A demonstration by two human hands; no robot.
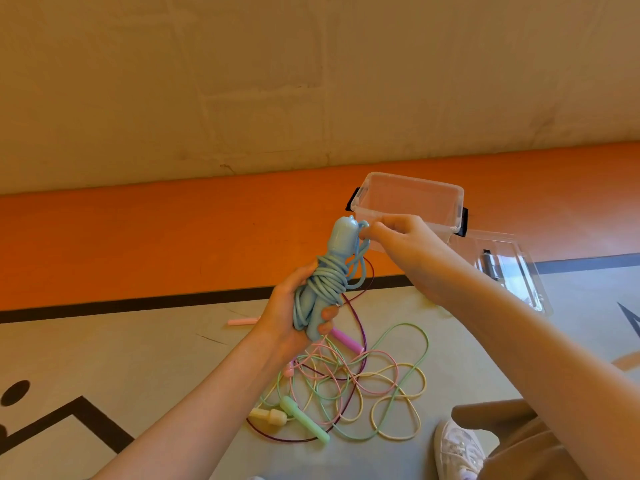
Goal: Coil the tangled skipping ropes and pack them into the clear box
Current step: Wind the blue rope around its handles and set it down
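Far left on the floor (104, 341) there's a pink handle (242, 321) lying by itself just under the black line. Next over, the left hand (287, 320) has its grip wrapped tight round the lower part of the blue skipping rope (323, 285), fingers curled over the cord that's wound around the handles, bundle held upright above the floor. The right hand (412, 251) is at the top of the bundle, grip pinched on a loop of blue cord right beside the rounded handle end. Below the hands, the rest of the tangled ropes (360, 386) are sprawled on the floor, pastel green, pink and yellow cord plus a thin purple one, with a green handle (304, 419) and a cream one (268, 415) at the near edge. The clear box (408, 199) sits open on the orange strip behind the right hand, and its lid (512, 271) lies flat just to the right of it. Bottom right, a white shoe (457, 452).
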